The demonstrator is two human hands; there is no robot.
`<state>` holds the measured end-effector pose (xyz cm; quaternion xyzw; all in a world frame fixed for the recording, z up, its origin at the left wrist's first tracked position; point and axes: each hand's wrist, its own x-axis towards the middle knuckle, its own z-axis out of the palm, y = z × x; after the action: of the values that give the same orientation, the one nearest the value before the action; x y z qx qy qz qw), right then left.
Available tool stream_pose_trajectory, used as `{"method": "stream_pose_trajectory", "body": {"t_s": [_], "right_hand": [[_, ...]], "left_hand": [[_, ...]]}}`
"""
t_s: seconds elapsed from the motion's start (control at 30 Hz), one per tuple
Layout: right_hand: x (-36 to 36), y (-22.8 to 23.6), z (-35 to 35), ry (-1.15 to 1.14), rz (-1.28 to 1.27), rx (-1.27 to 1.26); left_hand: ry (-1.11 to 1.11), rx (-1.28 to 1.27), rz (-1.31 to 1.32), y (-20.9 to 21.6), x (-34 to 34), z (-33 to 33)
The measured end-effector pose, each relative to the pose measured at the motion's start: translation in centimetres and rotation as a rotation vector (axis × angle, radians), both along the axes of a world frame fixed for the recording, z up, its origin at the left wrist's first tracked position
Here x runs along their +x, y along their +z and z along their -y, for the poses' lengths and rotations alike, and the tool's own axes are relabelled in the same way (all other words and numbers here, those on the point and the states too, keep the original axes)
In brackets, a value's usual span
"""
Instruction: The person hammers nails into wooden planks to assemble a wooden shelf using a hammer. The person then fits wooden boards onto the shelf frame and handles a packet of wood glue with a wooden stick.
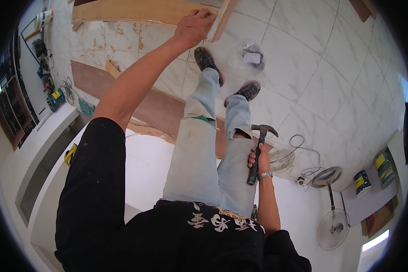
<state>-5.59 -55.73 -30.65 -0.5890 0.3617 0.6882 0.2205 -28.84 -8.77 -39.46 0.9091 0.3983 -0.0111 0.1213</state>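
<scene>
Well, from where I'm standing, the wooden board (131,12) lies along the upper left of the frame, its right end meeting a narrow wooden strip (223,20). The left hand (196,26) is at that corner, fingers bent closed over the edge, I'd guess to keep the two pieces from shifting; its thumb is hidden from me. Near the middle right, the right hand (264,158) has its fingers wrapped round the handle of a claw hammer (257,165), head up, beside the right knee. Held partway up the shaft like that, it looks parked rather than swung. A long brown plank (145,102) lies on the floor behind the legs, perhaps to be out of the way.

As for writing, pale characters (220,222) run across the black shirt (190,245) at bottom centre. A yellow-and-dark label wraps the can (362,182) at far right, its print too small for me. The clear plastic bag (248,56) at upper centre shows a whitish patch, unreadable.
</scene>
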Motion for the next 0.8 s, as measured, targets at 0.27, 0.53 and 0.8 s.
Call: {"method": "stream_pose_trajectory", "body": {"t_s": [0.27, 0.53, 0.8], "right_hand": [[-0.5, 0.4, -1.1, 0.067, 0.019, 0.003], [-0.3, -0.3, -0.3, -0.024, -0.033, 0.03], [0.0, -0.2, -0.6, 0.014, 0.006, 0.014]], "left_hand": [[-0.395, 0.045, -0.507, 3.3, 0.0, -3.2], [-0.036, 0.02, -0.359, 3.0, 1.7, 2.1], [0.198, -0.221, -0.191, 5.2, 1.2, 0.9]]}}
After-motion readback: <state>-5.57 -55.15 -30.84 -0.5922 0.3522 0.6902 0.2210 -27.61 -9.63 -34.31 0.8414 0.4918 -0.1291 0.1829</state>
